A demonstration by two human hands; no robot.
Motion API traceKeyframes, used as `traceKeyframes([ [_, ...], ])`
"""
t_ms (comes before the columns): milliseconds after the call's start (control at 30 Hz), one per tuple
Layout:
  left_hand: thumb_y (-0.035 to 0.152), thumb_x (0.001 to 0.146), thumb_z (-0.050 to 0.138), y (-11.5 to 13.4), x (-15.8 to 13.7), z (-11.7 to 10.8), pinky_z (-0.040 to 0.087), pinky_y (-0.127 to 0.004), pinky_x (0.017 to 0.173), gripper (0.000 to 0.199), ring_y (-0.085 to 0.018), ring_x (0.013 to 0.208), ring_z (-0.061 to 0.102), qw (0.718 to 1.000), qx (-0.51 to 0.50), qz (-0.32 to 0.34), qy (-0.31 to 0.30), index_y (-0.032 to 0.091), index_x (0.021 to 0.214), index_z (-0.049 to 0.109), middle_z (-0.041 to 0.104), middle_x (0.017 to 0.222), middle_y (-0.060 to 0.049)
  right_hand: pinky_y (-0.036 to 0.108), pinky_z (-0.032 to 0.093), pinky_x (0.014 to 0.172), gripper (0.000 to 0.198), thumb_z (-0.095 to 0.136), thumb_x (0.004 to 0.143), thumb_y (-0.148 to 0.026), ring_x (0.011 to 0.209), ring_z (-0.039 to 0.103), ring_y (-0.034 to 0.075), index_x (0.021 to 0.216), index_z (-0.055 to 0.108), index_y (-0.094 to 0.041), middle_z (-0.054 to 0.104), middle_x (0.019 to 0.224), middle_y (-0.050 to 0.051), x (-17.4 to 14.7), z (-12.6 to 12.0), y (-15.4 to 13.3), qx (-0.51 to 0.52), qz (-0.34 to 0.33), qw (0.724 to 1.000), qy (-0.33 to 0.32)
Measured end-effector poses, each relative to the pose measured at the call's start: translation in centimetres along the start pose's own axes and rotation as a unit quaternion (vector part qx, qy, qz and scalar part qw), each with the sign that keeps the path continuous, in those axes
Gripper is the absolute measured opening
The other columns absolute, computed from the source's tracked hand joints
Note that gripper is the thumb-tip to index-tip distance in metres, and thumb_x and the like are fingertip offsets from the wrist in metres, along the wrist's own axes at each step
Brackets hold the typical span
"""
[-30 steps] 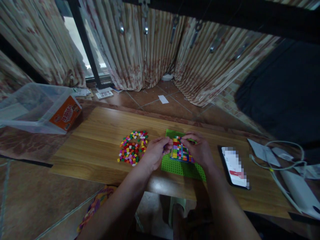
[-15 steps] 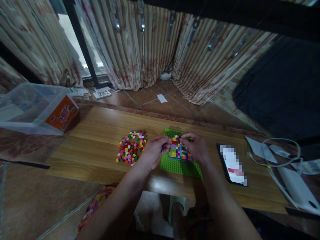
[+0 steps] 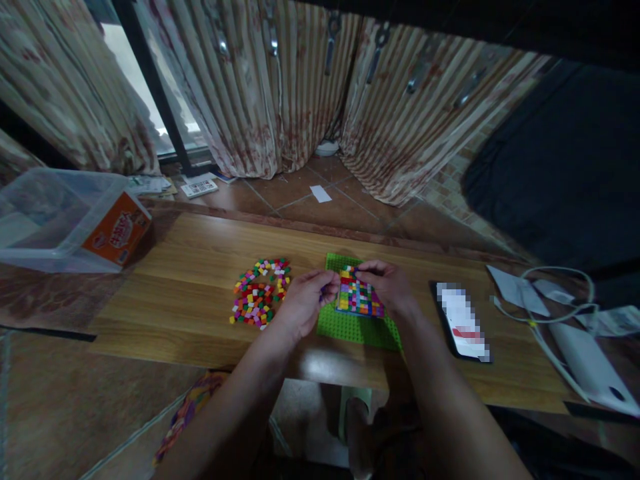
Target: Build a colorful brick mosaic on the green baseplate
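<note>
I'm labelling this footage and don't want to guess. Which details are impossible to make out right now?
All in the head view:
- Left hand: whether it holds anything; too small and dark.
- Block panel: its upper right part; hidden by the right hand.
- Loose blocks: exact count; too small and crowded.
- Phone: display text; pixelated.
- Plastic box: left end; cut off by the picture's edge.

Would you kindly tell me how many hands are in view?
2: the left hand, between the loose bricks and the brick-covered panel on the green baseplate, and the right hand, at that panel's upper right. No other hand shows.
</note>
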State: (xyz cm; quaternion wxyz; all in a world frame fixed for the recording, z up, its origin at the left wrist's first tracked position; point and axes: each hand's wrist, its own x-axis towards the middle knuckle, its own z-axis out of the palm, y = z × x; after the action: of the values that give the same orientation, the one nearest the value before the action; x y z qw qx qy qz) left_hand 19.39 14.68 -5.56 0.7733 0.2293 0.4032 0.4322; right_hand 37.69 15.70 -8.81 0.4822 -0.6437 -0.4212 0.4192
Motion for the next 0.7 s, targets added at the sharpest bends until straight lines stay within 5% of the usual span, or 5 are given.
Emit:
traceKeyframes([
  [367,0.021,0.085,0.061,0.3,-0.2,0.2,0.044,-0.018,0.057,0.020,-0.008,0.059,0.057,0.999,-0.022,-0.017,0.026,0.009,0.070,0.068,0.065,0.067,-0.006,0.034,0.048,0.074,0.031,0.079,0.055,-0.035,0.072,0.062,0.016,0.081,0.071,-0.020,0.071,0.078,0.002,-0.4,-0.2,-0.3,0.024,-0.018,1.000,0.004],
  [567,0.035,0.096,0.044,1.0,-0.1,0.6,0.053,-0.025,0.069,0.037,-0.015,0.072,0.066,0.994,-0.078,-0.057,0.044,0.010,0.077,0.064,0.068,0.076,-0.013,0.035,0.048,0.080,0.022,0.076,0.065,-0.037,0.078,0.064,0.017,0.079,0.072,-0.021,0.072,0.081,0.002,-0.5,-1.3,-1.4,0.047,-0.098,0.989,0.101],
  [700,0.043,0.096,0.040,1.0,0.0,0.7,0.054,-0.028,0.074,0.041,-0.018,0.079,0.067,0.992,-0.100,-0.076,0.023,0.011,0.083,0.062,0.069,0.086,-0.016,0.037,0.049,0.080,0.016,0.070,0.076,-0.036,0.080,0.065,0.019,0.082,0.072,-0.022,0.073,0.084,0.002,-1.6,-0.6,-2.2,-0.034,-0.174,0.980,0.091],
])
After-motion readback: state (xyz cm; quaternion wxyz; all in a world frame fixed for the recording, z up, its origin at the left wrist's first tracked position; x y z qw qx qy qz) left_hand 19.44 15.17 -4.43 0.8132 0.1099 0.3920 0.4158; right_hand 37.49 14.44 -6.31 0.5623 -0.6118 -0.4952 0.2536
